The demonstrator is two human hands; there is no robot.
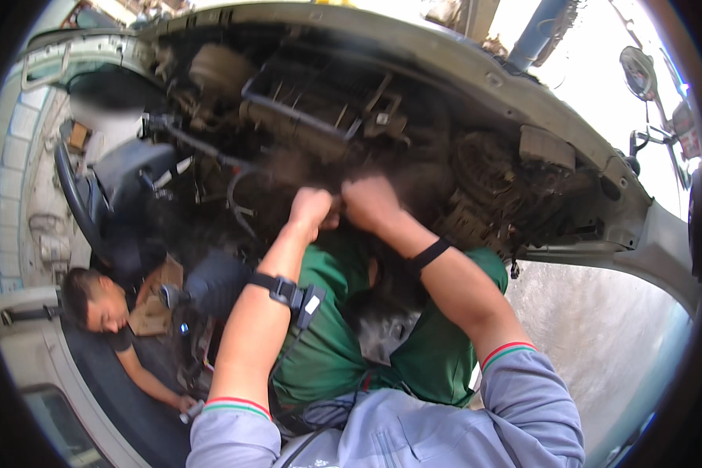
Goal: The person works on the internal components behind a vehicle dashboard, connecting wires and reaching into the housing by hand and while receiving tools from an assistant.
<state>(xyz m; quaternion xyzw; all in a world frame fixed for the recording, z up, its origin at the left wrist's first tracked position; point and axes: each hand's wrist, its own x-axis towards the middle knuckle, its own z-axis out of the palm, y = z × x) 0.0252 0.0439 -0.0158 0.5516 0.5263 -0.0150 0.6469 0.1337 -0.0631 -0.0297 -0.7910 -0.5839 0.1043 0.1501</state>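
Observation:
My left hand [312, 209] is closed in front of the stripped, dark dashboard cavity of a vehicle, above my green-trousered knees. Beside it my right hand [373, 201] is also closed, its fingers curled and slightly blurred. A small dark brownish shape [333, 214] shows in the gap between the two fists; its kind is too blurred to tell. Whatever the fingers grip is hidden. Just beyond them lies a dusty black housing [300, 125] with a pale-edged rectangular frame. Loose cables [238, 195] hang to the left of my hands.
At the left a co-worker [105, 304] leans in, holding a grey cylindrical object [191, 411]. A steering wheel [74, 191] stands at the far left. A round blower-like part [483, 168] sits to the right, under the curved metal body edge [476, 74].

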